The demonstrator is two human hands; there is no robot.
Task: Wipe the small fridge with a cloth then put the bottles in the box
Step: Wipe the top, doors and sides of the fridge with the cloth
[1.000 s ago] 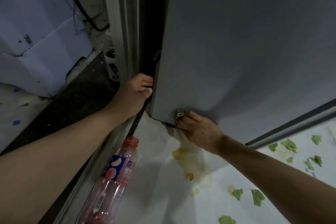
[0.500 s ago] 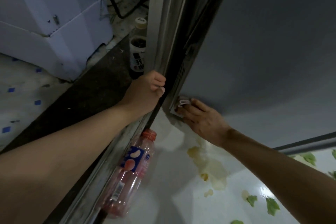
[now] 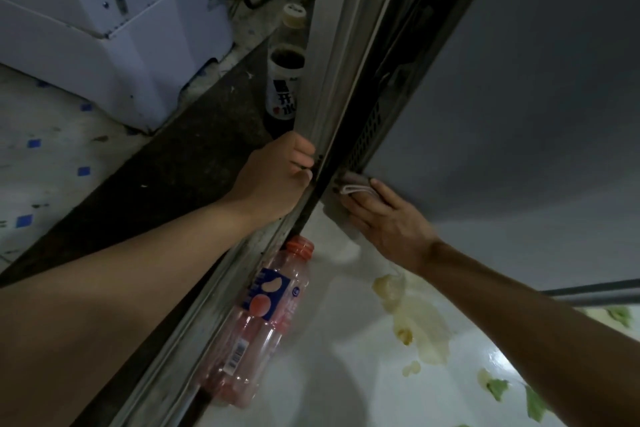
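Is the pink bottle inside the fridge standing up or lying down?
Lying down. The pink bottle rests on its side on the fridge floor, orange cap pointing toward the back.

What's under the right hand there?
The right hand presses a folded cloth against the fridge corner; only the cloth's edge shows, the rest is covered.

A: How is the fridge (image 3: pixel 519 97) looking?
B: Matt, smooth grey panel; brushed metal frame (image 3: pixel 332 55).
A: The pink bottle (image 3: pixel 263 329)?
B: Showing clear glossy plastic, lying on glossy white flooring (image 3: pixel 346 374).
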